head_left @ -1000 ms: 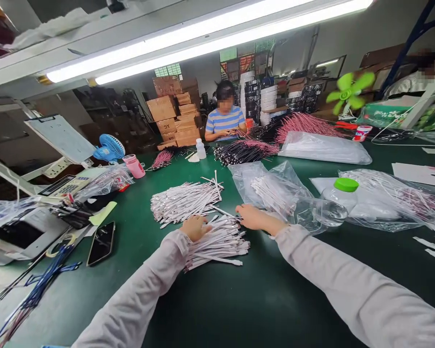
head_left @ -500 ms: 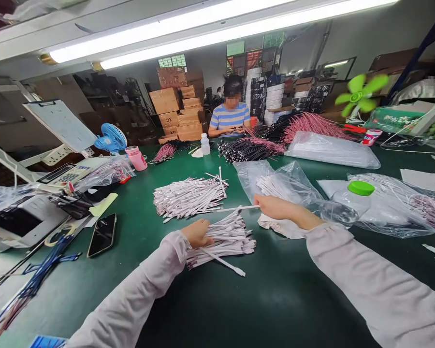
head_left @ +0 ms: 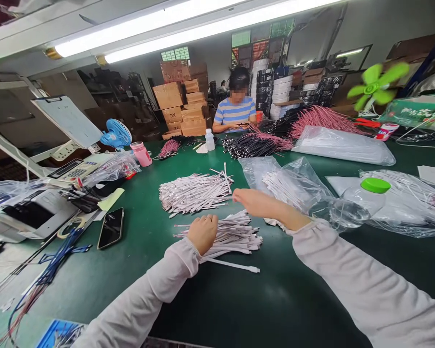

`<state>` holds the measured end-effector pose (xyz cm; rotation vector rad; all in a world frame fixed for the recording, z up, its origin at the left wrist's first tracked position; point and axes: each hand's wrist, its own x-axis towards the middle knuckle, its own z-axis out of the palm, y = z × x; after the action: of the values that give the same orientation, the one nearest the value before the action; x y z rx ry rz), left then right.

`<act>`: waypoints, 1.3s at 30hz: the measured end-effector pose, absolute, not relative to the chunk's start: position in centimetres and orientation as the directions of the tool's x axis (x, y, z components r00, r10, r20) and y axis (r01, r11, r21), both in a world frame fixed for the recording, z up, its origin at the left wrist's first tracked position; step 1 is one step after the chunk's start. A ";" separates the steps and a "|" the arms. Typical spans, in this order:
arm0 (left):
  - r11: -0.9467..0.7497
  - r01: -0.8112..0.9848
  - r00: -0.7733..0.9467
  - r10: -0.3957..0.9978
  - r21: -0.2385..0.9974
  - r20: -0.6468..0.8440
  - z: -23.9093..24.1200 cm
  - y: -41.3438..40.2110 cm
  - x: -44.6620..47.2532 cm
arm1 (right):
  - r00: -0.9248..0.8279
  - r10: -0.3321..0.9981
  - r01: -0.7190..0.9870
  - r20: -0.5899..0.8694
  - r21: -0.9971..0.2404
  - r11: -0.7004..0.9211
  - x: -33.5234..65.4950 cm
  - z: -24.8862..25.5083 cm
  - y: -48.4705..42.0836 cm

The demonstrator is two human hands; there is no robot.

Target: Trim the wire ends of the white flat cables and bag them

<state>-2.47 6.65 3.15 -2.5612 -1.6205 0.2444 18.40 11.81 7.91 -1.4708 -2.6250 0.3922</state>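
My left hand point(head_left: 203, 232) rests knuckles-up on a small pile of white cable pieces point(head_left: 235, 234) near the front of the green table point(head_left: 217, 299), fingers curled over them. My right hand point(head_left: 252, 201) reaches left toward a bigger heap of white cables point(head_left: 194, 192), its fingers pinched on a thin white cable end. One loose white cable point(head_left: 235, 265) lies just in front of the small pile. Both arms wear pale long sleeves.
Clear bags of cables point(head_left: 293, 186) and a green-capped bottle point(head_left: 362, 195) lie to the right. A phone point(head_left: 110, 228), tape roll point(head_left: 70, 226), calculator point(head_left: 72, 169), pink cup point(head_left: 141, 153) and blue fan point(head_left: 116, 134) sit left. A person in a striped shirt point(head_left: 235, 113) works across the table.
My right hand picked one white cable from the small pile and carried it left toward the bigger heap. My left hand shifted on the small pile. The camera moved slightly.
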 end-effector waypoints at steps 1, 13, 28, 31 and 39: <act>-0.419 0.890 0.413 0.908 -0.180 -0.068 3.1 6.5 -2.5 | -0.572 0.820 0.789 -0.025 -0.288 0.542 17.4 7.4 11.1; -0.328 0.944 0.330 0.937 -0.038 0.117 5.7 4.4 -4.0 | -0.650 0.759 0.758 0.042 -0.024 0.651 13.9 4.8 8.1; -0.328 0.904 0.290 0.942 0.274 0.171 3.8 1.4 -7.8 | -0.570 0.799 0.721 -0.188 -0.580 0.378 21.3 4.8 7.7; -0.476 0.862 0.458 0.879 0.173 0.135 1.0 1.0 -5.1 | -0.538 0.834 0.695 -0.123 -0.624 0.356 21.4 4.2 7.3; -0.444 0.896 0.426 0.867 0.012 0.260 -1.3 1.5 -1.9 | -0.429 0.903 0.586 -0.036 -0.771 0.248 23.3 5.3 5.4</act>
<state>-1.93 1.52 -1.33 -2.5421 -1.5808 -0.3464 23.31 5.39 5.31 -1.3581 -2.1089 1.0243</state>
